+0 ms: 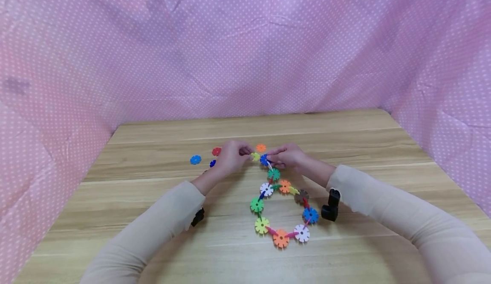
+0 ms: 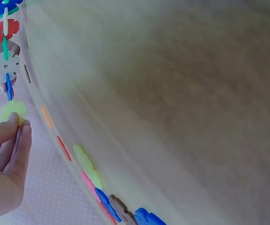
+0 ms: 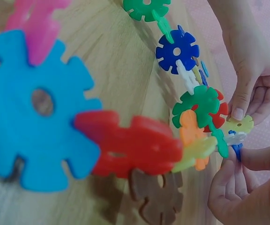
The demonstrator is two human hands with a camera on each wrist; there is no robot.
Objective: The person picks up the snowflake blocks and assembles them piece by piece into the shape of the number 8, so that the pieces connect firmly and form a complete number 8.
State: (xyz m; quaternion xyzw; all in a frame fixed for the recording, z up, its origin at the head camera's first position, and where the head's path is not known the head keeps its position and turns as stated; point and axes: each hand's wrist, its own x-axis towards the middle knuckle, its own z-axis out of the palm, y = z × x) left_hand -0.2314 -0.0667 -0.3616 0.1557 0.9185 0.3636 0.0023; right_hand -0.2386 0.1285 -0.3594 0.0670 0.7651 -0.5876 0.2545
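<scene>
A ring of snowflake discs (image 1: 281, 238) in many colours lies on the table, with a short chain running up from its far side. The chain passes a green disc (image 1: 274, 173) and ends near a blue disc (image 3: 237, 151). My right hand (image 1: 288, 155) pinches that blue disc between thumb and fingers. From the other side my left hand (image 1: 234, 157) pinches a yellow disc (image 3: 240, 124) by its edge. In the left wrist view, the yellow disc meets the end of the blue one, beyond which a white disc (image 2: 6, 67) shows.
Loose discs lie around the left hand: a light blue disc (image 1: 195, 159), a red disc (image 1: 216, 151) and a dark blue disc (image 1: 212, 163). An orange disc (image 1: 261, 147) sits just beyond the hands. Pink dotted cloth (image 1: 245, 54) hangs behind the wooden table (image 1: 153, 199).
</scene>
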